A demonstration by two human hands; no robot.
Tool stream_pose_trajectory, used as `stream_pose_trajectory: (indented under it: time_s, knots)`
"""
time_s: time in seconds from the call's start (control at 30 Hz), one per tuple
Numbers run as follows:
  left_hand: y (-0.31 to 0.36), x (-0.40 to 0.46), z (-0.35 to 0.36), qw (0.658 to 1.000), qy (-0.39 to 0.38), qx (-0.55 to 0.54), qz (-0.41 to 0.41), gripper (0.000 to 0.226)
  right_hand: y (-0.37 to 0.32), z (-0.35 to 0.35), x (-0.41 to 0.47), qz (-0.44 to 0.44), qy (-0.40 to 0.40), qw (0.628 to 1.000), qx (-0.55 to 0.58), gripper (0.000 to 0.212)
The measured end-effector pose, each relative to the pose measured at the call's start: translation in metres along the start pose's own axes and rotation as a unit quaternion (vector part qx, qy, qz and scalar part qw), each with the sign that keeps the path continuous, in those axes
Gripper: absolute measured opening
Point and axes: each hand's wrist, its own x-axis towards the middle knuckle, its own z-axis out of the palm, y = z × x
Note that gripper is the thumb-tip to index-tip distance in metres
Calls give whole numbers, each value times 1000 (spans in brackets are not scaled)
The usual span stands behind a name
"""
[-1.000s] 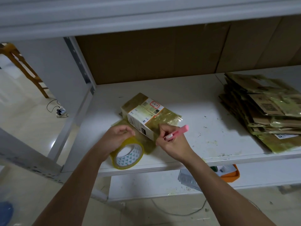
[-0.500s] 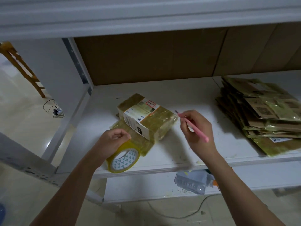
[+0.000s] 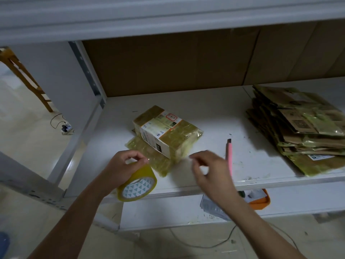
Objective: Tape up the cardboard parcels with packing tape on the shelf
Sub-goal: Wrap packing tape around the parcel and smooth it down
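The yellowish roll of packing tape [image 3: 137,184] is gripped by the left hand [image 3: 122,167] at the white shelf [image 3: 205,109] edge. The blurred right hand [image 3: 209,171], fingers loosely curled and empty, is held between the tape-wrapped cardboard parcel [image 3: 168,131] and the pink utility knife [image 3: 229,156].

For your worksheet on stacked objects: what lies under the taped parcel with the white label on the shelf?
Under the taped parcel lies a flat piece wrapped in yellowish tape, sticking out toward the shelf front. How far it extends beneath, and whether anything else lies under there, is covered.
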Motion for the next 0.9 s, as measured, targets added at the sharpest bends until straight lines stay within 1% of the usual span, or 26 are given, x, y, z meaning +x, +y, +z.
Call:
stream_pose_trajectory:
  time_s: [0.03, 0.1, 0.17, 0.2, 0.23, 0.3, 0.37, 0.4, 0.43, 0.5, 0.53, 0.57, 0.6, 0.67, 0.73, 0.77, 0.8, 0.83, 0.87, 0.9]
  knots:
    - [0, -1, -2, 1000, -7, 7, 5, 15, -16, 10, -2, 30, -45, 997, 52, 18]
    - [3, -5, -5, 1000, -17, 13, 14, 15, -39, 29, -1, 116, -109, 977, 139, 24]
    - [4, -9, -8, 999, -27, 25, 24, 15, -52, 44, 2, 179, -143, 949, 218, 28]
    - [3, -10, -10, 999, -32, 34, 28, 15, -56, 52, 4, 196, -151, 935, 255, 29]
    - [1, -10, -13, 998, -31, 43, 33, 16, -59, 59, 5, 204, -153, 925, 281, 27]
    - [-4, -12, -19, 998, 1, 54, 39, 19, -61, 75, 9, 222, -143, 913, 311, 23]
    - [-10, -13, -23, 996, 25, 69, 44, 17, -61, 90, 15, 252, -117, 902, 331, 24]
    - [-13, -14, -25, 996, 26, 70, 44, 21, -60, 96, 19, 265, -104, 898, 335, 25]
    - [-19, -15, -27, 998, 23, 55, 32, 36, -59, 102, 22, 276, -95, 897, 333, 25]
    - [-30, -22, -36, 999, 21, -29, -12, 74, -56, 112, 25, 294, -83, 893, 329, 24]
    - [-37, -26, -40, 998, 16, -51, -15, 83, -55, 116, 25, 303, -78, 890, 331, 23]
    - [-45, -30, -44, 999, 3, -54, -3, 86, -54, 120, 24, 312, -73, 886, 334, 22]
    - [-52, -34, -45, 998, -5, -64, 8, 83, -54, 123, 22, 320, -68, 882, 339, 22]
    - [-66, -41, -46, 995, 5, -92, 37, 67, -56, 127, 22, 328, -72, 875, 349, 24]
    - [-76, -43, -50, 992, 34, -110, 46, 52, -59, 132, 22, 319, -84, 880, 343, 26]
    - [-77, -43, -55, 993, 36, -97, 48, 53, -60, 135, 24, 299, -85, 895, 320, 27]
    - [-78, -43, -62, 996, 31, -71, 46, 54, -60, 138, 26, 266, -89, 921, 271, 31]
    - [-77, -41, -72, 999, 20, -15, 42, 54, -58, 141, 28, 224, -99, 950, 196, 34]
    - [-77, -38, -81, 998, 4, 49, 39, 53, -57, 144, 30, 183, -111, 970, 114, 37]
    - [-74, -36, -88, 993, -10, 112, 33, 54, -57, 147, 29, 153, -118, 980, 51, 39]
